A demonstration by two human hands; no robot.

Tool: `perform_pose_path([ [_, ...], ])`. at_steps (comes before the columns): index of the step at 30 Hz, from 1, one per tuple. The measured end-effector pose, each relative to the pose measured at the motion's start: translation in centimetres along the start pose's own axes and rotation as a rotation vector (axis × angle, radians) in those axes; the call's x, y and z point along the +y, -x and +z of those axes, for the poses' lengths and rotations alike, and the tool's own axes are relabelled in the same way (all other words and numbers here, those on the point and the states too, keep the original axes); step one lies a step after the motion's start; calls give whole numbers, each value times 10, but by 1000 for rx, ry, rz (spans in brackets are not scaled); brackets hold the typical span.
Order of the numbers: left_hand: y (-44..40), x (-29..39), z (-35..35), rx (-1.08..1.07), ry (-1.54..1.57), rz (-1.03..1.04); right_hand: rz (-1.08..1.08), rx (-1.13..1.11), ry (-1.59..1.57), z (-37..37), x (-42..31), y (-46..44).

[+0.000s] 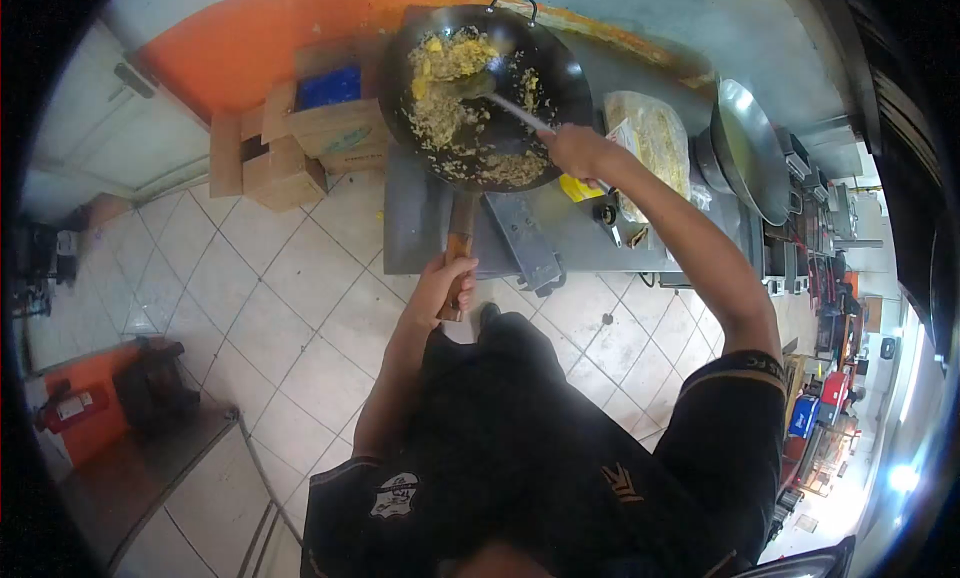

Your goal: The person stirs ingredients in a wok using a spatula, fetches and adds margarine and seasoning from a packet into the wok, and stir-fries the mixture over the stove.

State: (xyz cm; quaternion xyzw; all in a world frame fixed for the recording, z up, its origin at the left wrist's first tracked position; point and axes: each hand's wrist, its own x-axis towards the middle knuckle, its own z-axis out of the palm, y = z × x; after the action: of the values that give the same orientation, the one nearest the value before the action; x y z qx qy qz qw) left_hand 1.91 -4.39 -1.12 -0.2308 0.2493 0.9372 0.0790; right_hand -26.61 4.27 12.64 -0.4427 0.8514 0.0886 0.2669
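A dark wok with a wooden handle holds fried rice with yellow bits that look like egg. My left hand is closed around the end of that handle. In my right hand is the shaft of a ladle, gripped over the wok's right rim. The ladle's bowl rests among the rice left of the wok's middle. Most of the rice lies on the left and lower parts of the wok, with grains scattered elsewhere.
Right of the wok lie a clear plastic bag of pale food and a yellow packet. Farther right stands a large metal pan. Open cardboard boxes stand on the left, above the tiled floor. A grey burner part juts out below the wok.
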Motion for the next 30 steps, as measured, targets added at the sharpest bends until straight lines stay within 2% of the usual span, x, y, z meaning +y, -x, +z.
perform_pose_path([
  [4, 0, 4, 4, 24, 15, -14, 32, -268, 35, -33, -20, 75],
  [7, 3, 3, 6, 22, 12, -6, 204, -321, 74, -42, -23, 107],
  [10, 0, 3, 2, 19, -15, -1, -100, 192, 254, 38, 49, 42],
  [11, -1, 3, 1, 19, -34, 1, -263, 374, 348, 50, 67, 12],
  [13, 0, 0, 1, 20, -41, -2, 62, 78, 47, 13, 12, -15],
  [16, 1, 1, 2, 21, -34, -10, 12, -36, -294, -11, -12, 22],
  [18, 2, 3, 3, 25, -52, 1, 377, -224, -710, -19, -19, 51],
  [20, 5, 4, 6, 47, -61, -15, 509, -268, -1004, -5, 3, 62],
  [21, 5, 5, 8, 55, -67, -21, 528, -113, -1098, 8, 0, 57],
  [23, 5, 5, 9, 32, -37, 2, 315, 36, -1010, 31, 2, 12],
  [25, 4, 5, 7, 21, -26, 5, 172, 117, -871, 33, -27, -23],
  [28, -1, 1, 3, 16, -28, -9, -55, 137, -390, 29, -53, -20],
  [30, 1, 3, 6, 11, -48, 6, -82, 21, -228, 14, -56, 14],
])
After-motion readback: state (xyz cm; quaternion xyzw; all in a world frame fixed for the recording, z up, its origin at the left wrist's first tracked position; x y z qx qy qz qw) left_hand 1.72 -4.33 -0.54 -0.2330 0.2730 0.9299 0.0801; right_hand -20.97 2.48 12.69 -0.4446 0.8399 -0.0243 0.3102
